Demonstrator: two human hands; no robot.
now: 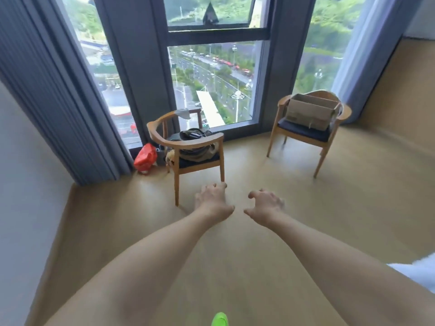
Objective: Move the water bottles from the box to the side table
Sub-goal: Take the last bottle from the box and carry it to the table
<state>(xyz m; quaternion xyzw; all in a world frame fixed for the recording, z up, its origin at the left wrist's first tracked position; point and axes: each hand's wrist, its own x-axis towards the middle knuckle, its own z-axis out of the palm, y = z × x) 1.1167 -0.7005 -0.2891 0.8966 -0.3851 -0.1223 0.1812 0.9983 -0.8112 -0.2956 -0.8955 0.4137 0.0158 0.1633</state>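
Observation:
An open brown cardboard box sits on the seat of the wooden chair at the right, by the window. Its inside is hidden from here, and no water bottle shows. Both my arms stretch forward over the floor. My left hand and my right hand hang side by side, fingers loosely curled, holding nothing. They are well short of the box. No side table is in view.
A second wooden chair at the left holds a dark bag. A red plastic bag lies on the floor beside it, under grey curtains. Tall windows line the far wall. Tan floor spreads between the chairs.

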